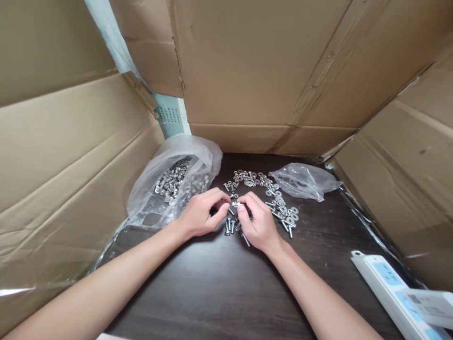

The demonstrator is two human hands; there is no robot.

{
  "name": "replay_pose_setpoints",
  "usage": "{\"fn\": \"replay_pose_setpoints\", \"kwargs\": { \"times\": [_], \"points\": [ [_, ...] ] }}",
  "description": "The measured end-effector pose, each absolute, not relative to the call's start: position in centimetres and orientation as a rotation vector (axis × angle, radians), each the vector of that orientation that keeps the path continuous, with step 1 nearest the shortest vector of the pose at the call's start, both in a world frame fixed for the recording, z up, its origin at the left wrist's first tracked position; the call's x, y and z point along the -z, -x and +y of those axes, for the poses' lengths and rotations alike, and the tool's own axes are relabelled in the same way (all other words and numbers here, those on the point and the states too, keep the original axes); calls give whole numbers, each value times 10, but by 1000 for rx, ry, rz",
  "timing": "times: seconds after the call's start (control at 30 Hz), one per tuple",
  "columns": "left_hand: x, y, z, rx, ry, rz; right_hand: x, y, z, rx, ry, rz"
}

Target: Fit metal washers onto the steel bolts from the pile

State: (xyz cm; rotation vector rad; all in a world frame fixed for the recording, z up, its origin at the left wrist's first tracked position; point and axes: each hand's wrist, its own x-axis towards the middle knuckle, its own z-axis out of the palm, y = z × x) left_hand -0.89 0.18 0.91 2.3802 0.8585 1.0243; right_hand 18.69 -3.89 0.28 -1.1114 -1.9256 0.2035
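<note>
1. Head view: cardboard panels (265, 71) wall in a dark tabletop (198, 288); power strip (375, 278) lower right. Open plastic bag (143, 189) of metal hardware left of centre, flatter clear bag (304, 182) right of centre.
2. Small metal piece (235, 204) at mid-frame, just below centre, between the two hands. Loose washers (293, 217) lie to its right, short bolts (232, 225) just below.
3. Right hand (260, 226): fingers look pinched on the piece's right end. Left hand (203, 212): thumb and forefinger curled near its left end; cannot tell whether they grip anything.
4. Handling, my judgement: pinch lightly at the outer ends, leave the middle in sight, bring both sets of fingertips onto one line. Turn with small finger rolls, wrists quiet and low, so a slipped part drops only a little. Square contact should matter more than force.
5. Orientation: long axis appears to run roughly left-right across the frame, hand to hand. Too small and blurred to tell which end carries a head.
</note>
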Motion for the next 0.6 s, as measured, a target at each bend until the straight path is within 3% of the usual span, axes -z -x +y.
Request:
{"fn": "replay_pose_setpoints", "kwargs": {
  "times": [0.6],
  "points": [
    [-9, 11, 3, -899, -2418, 777, -6, -184, -41, -244, 1097, -2014]
  ]
}}
